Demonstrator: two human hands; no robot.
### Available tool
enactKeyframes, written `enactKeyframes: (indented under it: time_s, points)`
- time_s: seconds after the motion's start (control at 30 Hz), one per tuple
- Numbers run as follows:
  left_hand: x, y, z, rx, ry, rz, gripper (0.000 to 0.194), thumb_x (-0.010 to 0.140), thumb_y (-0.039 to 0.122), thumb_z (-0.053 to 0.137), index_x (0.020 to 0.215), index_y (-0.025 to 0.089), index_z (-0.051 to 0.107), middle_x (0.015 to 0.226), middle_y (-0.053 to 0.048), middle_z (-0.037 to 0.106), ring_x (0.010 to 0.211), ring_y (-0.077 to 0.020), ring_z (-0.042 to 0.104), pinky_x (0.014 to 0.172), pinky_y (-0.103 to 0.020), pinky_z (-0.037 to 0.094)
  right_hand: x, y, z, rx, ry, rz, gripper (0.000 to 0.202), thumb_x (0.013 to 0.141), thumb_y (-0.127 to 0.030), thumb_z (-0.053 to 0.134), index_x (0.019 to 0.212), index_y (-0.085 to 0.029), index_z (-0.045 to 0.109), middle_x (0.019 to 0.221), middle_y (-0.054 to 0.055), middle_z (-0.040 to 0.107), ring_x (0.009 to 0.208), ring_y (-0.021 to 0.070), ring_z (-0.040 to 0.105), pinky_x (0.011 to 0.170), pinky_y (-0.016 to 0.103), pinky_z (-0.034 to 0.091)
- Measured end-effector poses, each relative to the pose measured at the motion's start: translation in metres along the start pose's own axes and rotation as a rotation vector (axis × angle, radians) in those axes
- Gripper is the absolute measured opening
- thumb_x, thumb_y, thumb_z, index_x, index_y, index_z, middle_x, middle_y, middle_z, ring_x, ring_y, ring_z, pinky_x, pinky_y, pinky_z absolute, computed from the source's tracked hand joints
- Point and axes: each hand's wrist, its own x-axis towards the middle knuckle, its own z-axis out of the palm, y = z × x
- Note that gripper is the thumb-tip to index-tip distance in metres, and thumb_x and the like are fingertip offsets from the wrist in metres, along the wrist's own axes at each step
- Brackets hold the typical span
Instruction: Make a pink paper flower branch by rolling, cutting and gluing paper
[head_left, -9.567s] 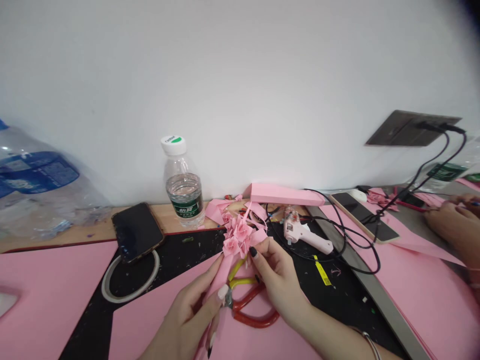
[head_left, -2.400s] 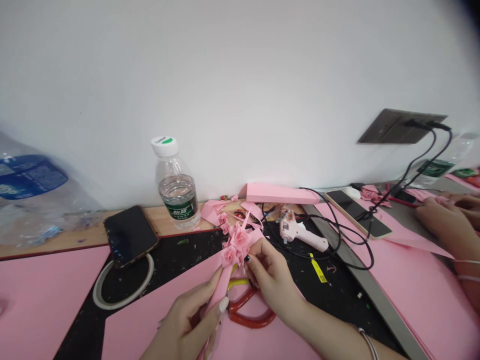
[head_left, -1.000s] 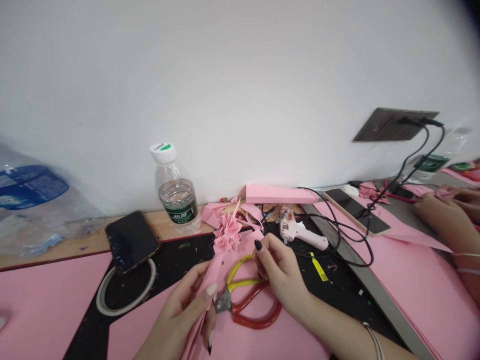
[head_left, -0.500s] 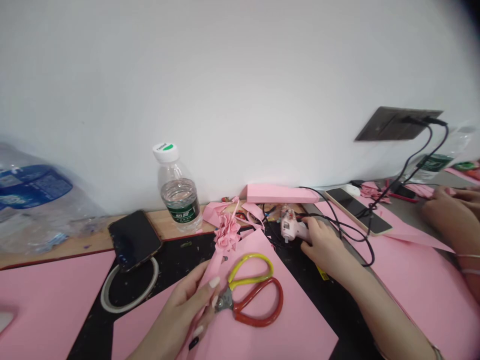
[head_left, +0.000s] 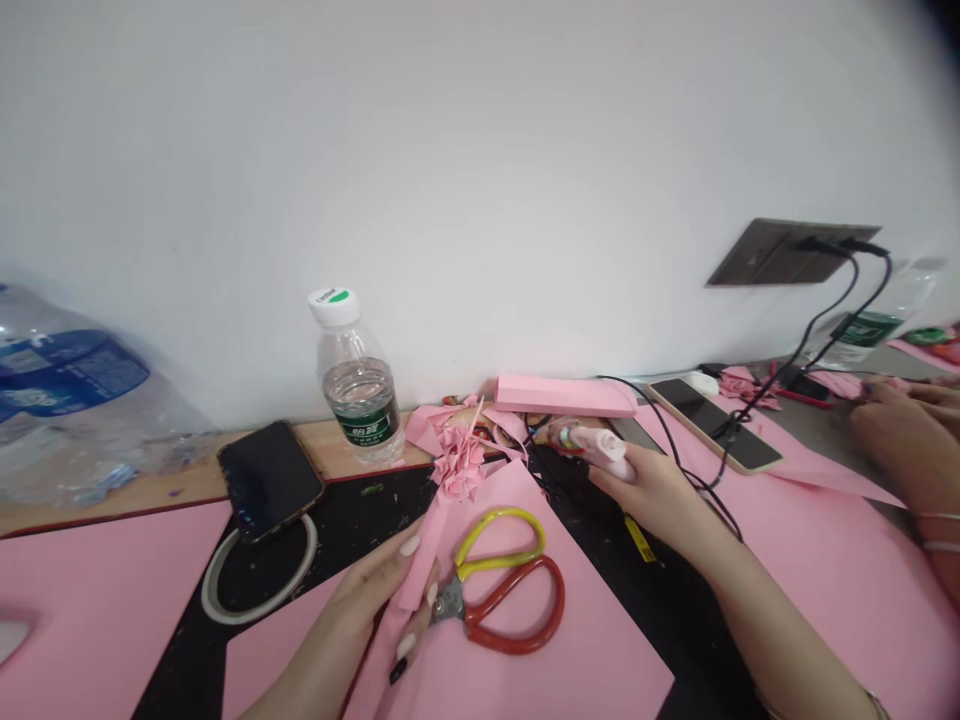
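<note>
In the head view, the left hand [head_left: 367, 590] holds a pink paper stem [head_left: 420, 560], with the fingers curled around it, pinching it from two sides. At the far end of this stem there is the bunch of pink paper flowers [head_left: 459, 462], which leans toward the wall [head_left: 480, 180]. The right hand [head_left: 664, 495] has its fingers closed around the pale pink glue gun [head_left: 604, 445], to the right of the flowers and apart from them; how each finger lies on it I cannot tell.

Between the two hands, scissors [head_left: 487, 605] with one yellow and one red handle lie on a pink sheet [head_left: 577, 670], and their blades go out of sight at the left fingers. The sheet lies on the black tabletop [head_left: 667, 610]. On the left side, a black phone [head_left: 270, 478] rests partly over a white ring [head_left: 211, 592], and a water bottle [head_left: 364, 400] stands upright near the wall. On the right, a light-framed phone [head_left: 716, 425] lies under black cables, which come from a wall socket [head_left: 780, 250]. At the right edge, another person's hand [head_left: 889, 425] is visible.
</note>
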Motion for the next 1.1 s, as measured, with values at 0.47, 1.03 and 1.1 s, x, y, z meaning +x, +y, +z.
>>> enactKeyframes:
  time_s: [0.47, 1.03, 1.1]
  points:
    - [0.013, -0.008, -0.009, -0.136, -0.205, -0.051, 0.036, 0.076, 0.052, 0.065, 0.067, 0.017, 0.064, 0.042, 0.008, 0.037, 0.038, -0.0051, 0.021, 0.033, -0.014, 0.025, -0.011, -0.005, 0.015, 0.827, -0.15, 0.025, 0.036, 0.081, -0.052, 0.059, 0.077, -0.016, 0.054, 0.051, -0.005, 0.042, 0.043, 0.0086, 0.038, 0.041, 0.022, 0.034]
    - [0.012, -0.016, -0.005, 0.003, -0.056, 0.082, 0.049, 0.08, 0.043, 0.064, 0.121, 0.015, 0.06, 0.054, 0.004, 0.054, 0.05, -0.0121, 0.048, 0.052, -0.023, 0.043, -0.041, -0.045, 0.039, 0.646, -0.297, -0.248, 0.02, 0.086, -0.028, 0.054, 0.099, -0.02, 0.067, 0.087, 0.004, 0.067, 0.084, 0.0214, 0.061, 0.076, 0.031, 0.05]
    - [0.011, -0.015, -0.004, 0.0, -0.059, 0.1, 0.052, 0.08, 0.042, 0.064, 0.124, 0.015, 0.057, 0.056, 0.003, 0.056, 0.05, -0.0126, 0.049, 0.051, -0.024, 0.044, -0.043, -0.047, 0.042, 0.613, -0.293, -0.249, 0.018, 0.086, -0.028, 0.052, 0.091, -0.02, 0.068, 0.085, 0.004, 0.067, 0.086, 0.0234, 0.062, 0.081, 0.033, 0.05]
